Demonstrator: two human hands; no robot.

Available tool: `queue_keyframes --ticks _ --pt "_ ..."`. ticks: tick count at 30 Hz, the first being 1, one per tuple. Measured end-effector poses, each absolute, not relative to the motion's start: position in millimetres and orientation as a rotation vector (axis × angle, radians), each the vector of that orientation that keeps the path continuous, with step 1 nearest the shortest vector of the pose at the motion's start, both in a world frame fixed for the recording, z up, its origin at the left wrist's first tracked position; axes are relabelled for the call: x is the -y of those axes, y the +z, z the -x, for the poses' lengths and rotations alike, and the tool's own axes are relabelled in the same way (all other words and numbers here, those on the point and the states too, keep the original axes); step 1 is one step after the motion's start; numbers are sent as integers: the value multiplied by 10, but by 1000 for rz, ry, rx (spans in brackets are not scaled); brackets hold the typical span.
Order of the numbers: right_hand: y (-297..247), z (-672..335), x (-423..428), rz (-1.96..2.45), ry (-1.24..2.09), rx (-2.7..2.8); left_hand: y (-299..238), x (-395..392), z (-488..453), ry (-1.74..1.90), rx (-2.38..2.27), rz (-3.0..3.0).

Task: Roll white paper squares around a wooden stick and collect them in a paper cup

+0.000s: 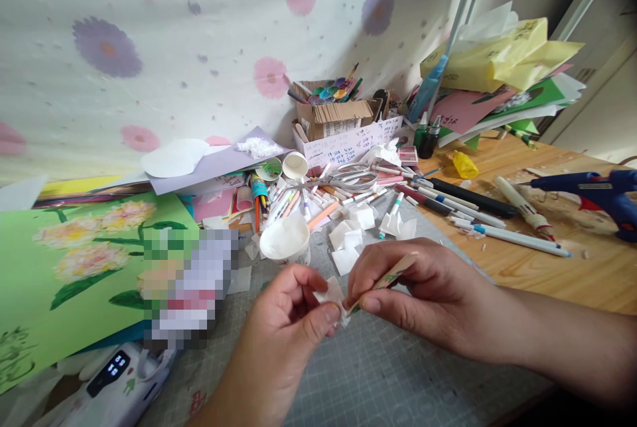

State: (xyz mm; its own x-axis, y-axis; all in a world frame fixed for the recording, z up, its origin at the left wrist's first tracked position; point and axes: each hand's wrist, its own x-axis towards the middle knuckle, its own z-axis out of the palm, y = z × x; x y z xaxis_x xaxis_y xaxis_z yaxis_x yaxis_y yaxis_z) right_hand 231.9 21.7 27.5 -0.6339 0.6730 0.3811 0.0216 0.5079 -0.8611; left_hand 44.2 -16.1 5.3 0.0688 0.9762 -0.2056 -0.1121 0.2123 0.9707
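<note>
Left hand [286, 324] pinches a small, thin white paper [330, 291], crumpled at its lower end, between thumb and fingers. Right hand [428, 294] pinches a flat tan stick [395, 270] with green print, its lower tip at the paper. Both are above a grey gridded mat [378, 374]. Beyond lie a round-rimmed cup [285, 241], creased scraps [347, 241] and the grainy wooden worktop [522, 264].

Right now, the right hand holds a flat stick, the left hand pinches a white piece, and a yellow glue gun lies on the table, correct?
Not quite: in the head view the glue gun is blue, not yellow. The right hand holds the stick, and the left hand pinches the white piece.
</note>
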Motion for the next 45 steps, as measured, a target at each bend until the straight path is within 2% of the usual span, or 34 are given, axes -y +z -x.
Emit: queue_keyframes --ticks 21,32,40,45 --pt "273 -2302 -209 594 1131 2011 32 174 -428 1045 -1192 -1030" --pt "265 -2316 -237 568 1017 2043 29 160 -428 1028 -1231 -1069" --pt "232 -2363 -342 657 1244 1716 23 161 -415 1037 -1247 -1048" --pt "216 -2338 -526 696 1225 1411 39 160 -444 1054 -1263 -1030"
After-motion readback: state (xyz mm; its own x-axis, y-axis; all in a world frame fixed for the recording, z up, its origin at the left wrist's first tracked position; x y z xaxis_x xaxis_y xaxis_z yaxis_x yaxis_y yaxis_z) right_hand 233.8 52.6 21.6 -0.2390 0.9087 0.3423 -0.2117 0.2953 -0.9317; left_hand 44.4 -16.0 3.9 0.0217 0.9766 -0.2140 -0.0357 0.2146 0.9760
